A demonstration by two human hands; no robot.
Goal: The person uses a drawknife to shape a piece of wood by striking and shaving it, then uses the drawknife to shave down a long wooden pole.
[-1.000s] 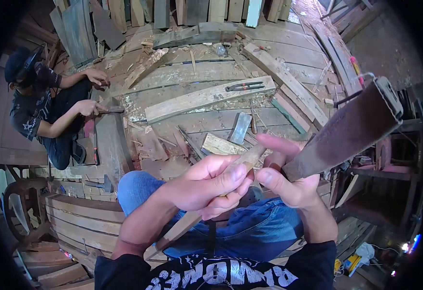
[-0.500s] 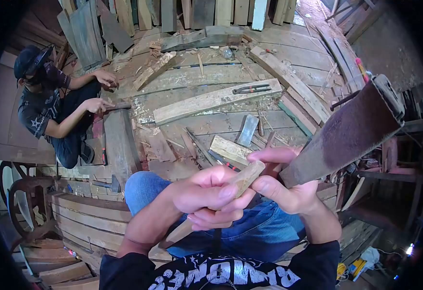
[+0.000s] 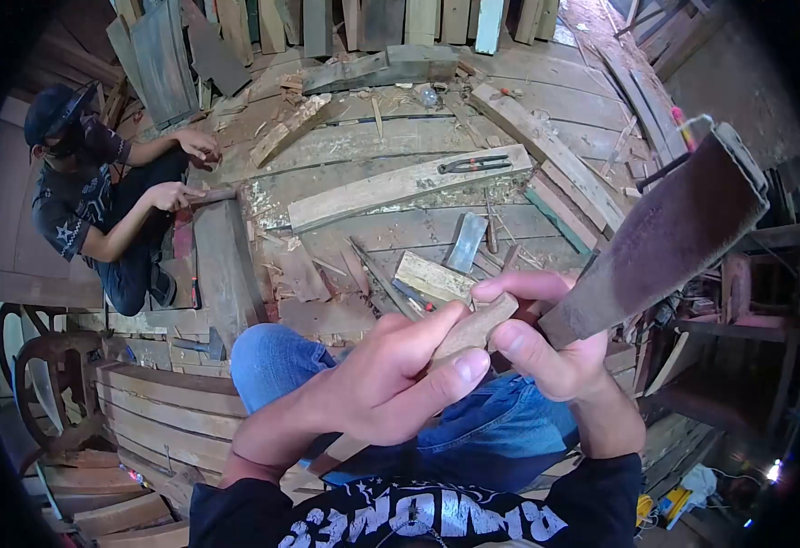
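My left hand (image 3: pixel 409 374) is closed around a pale wooden stick (image 3: pixel 478 327) with a rounded, tapered end. A flat wooden length (image 3: pixel 338 452) shows below that hand, over my lap. My right hand (image 3: pixel 551 361) grips a brown folded sheet (image 3: pixel 660 242) that looks like sandpaper and sticks out up to the right. Right thumb and forefinger lie on either side of the stick's tip. Behind my hands, a short pale wood block (image 3: pixel 432 279) lies on the floor beside a dark-handled tool (image 3: pixel 412 294). Part of the stick is hidden by my left fingers.
Pincers (image 3: pixel 475 165) lie on a long plank (image 3: pixel 400 192). A co-worker (image 3: pixel 99 201) crouches at the left, one hand on a tool over a thick board (image 3: pixel 226 260). A hammer (image 3: pixel 201 344) rests at the lower left; wood chips and offcuts litter the floor.
My left hand has rolled over the stick, its thumb now nearer the tip and its fingers curled underneath. The brown sheet has shifted slightly right. The co-worker's tool has moved slightly back.
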